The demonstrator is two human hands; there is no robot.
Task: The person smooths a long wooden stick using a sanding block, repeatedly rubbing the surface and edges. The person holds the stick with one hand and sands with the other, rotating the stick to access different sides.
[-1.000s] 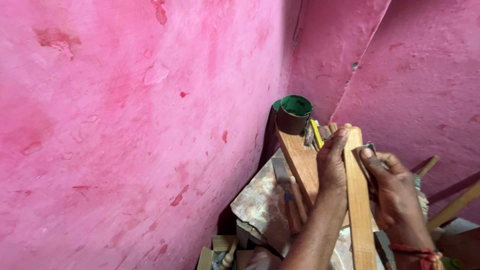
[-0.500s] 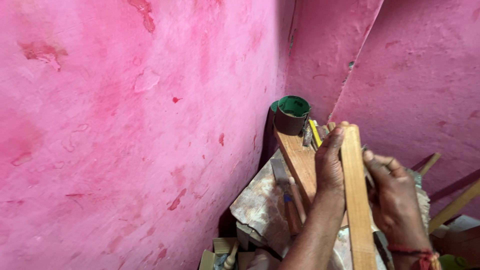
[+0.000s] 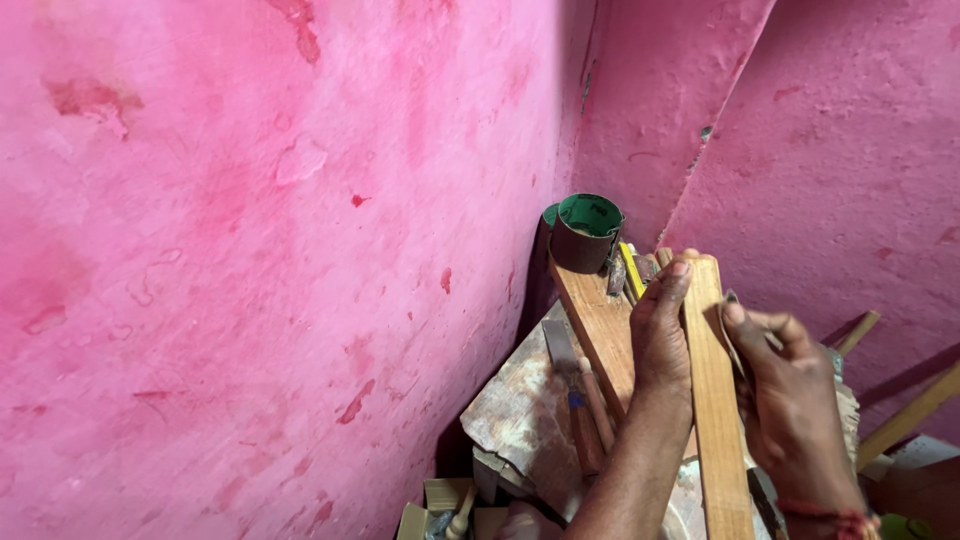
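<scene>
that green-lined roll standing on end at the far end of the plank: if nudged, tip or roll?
The roll stands on its flat end on the plank, squat and wide, so a light push would probably slide it, not tip it. It looks hollow, so likely light. Knocked onto its side, it could roll; the pink wall close by would probably stop it.

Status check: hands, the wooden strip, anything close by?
Left hand grips wooden strip. Right hand presses sandpaper to its edge. Green-lined roll beyond, apart.
</scene>
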